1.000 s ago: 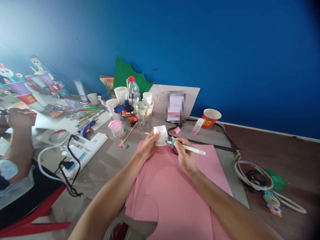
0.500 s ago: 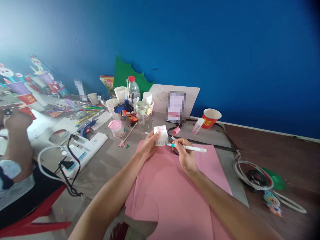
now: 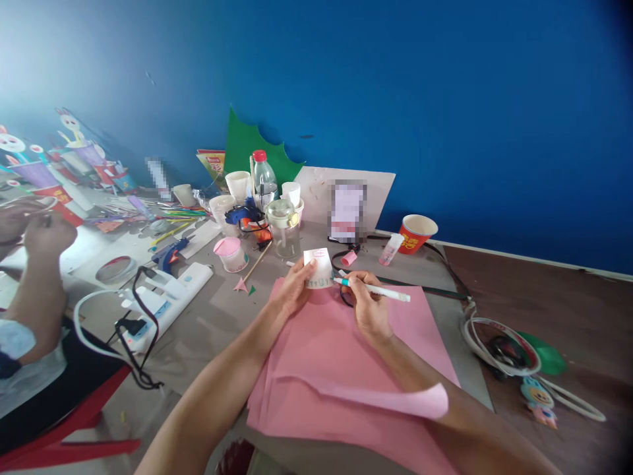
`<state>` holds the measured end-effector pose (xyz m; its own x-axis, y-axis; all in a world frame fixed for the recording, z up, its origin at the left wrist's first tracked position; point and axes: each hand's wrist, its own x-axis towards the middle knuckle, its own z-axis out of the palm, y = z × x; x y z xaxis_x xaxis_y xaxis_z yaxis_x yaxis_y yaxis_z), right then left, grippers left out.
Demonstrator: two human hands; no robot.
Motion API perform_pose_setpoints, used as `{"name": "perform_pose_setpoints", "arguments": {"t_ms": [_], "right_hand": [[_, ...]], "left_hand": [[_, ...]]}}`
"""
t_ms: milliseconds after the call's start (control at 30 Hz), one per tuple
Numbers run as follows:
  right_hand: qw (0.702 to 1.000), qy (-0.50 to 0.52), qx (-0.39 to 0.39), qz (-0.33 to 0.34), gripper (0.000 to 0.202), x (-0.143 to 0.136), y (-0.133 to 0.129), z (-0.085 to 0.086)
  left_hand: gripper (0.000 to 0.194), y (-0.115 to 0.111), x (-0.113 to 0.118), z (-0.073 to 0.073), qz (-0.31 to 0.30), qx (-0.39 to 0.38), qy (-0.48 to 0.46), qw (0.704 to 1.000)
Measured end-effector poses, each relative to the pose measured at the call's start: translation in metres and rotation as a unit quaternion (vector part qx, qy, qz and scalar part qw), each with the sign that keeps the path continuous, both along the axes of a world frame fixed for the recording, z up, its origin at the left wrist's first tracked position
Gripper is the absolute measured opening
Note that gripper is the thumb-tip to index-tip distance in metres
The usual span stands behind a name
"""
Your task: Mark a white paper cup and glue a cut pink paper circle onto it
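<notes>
From my remote station I note: the near part of the pink sheet (image 3: 366, 397), flat earlier, now curls upward across the right forearm (image 3: 413, 365); the pen (image 3: 383, 291) sits slightly farther right; the co-worker's nearer hand (image 3: 52, 234) has shifted rightward

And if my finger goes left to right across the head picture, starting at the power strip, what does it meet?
White power strip → pink-topped tub → left hand → right hand → red paper cup → cartoon charm.
</notes>
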<state>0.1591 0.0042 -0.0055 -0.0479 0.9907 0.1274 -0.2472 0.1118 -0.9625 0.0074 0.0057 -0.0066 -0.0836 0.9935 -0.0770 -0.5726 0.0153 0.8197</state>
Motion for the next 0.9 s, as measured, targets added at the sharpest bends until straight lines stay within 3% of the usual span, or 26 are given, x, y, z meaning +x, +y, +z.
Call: {"name": "perform_pose_setpoints", "arguments": {"t_ms": [500, 900], "right_hand": [[1.0, -0.011, -0.016, -0.017, 0.019, -0.0005, -0.0033, 0.0064], [0.999, 0.032, -0.04, 0.005, 0.018, -0.0008, 0.0009, 0.0011]], "left_hand": [[0.034, -0.0037, 0.0012, 0.0074, -0.015, 0.007, 0.004, 1.0], [0.035, -0.0002, 0.0016, 0.0026, -0.001, 0.013, -0.003, 1.0]]}}
